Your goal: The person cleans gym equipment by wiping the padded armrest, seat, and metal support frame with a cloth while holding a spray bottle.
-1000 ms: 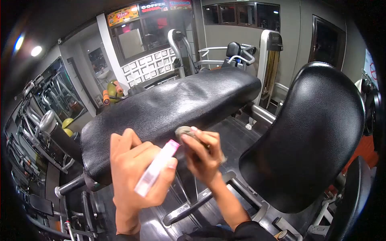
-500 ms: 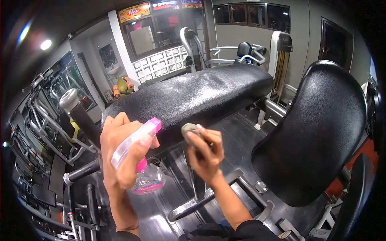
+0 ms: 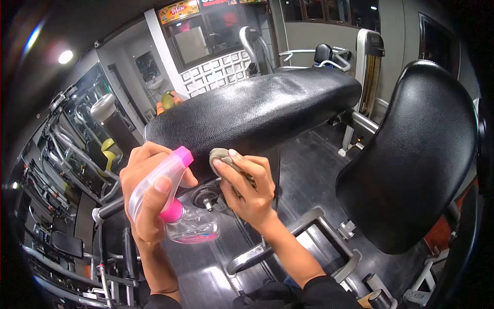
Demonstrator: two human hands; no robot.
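Note:
My left hand is wrapped round the neck of a spray bottle, which has a clear body, a pink collar and a pink nozzle tip. The nozzle points toward my right hand. Bunched in the fingers of that hand is a greyish-green cloth, held right in front of the nozzle. Both hands are at the near side of a long black padded bench. In this view the cloth overlaps the bench's near lower edge.
A black backrest pad stands close on the right. Below my hands is a metal frame bar over the dark floor. Gym machines line the left side, and a weight-stack machine stands behind the bench.
My right hand has moved left with the cloth, closer to the spray nozzle. The bottle has tilted a little, and the whole view has shifted.

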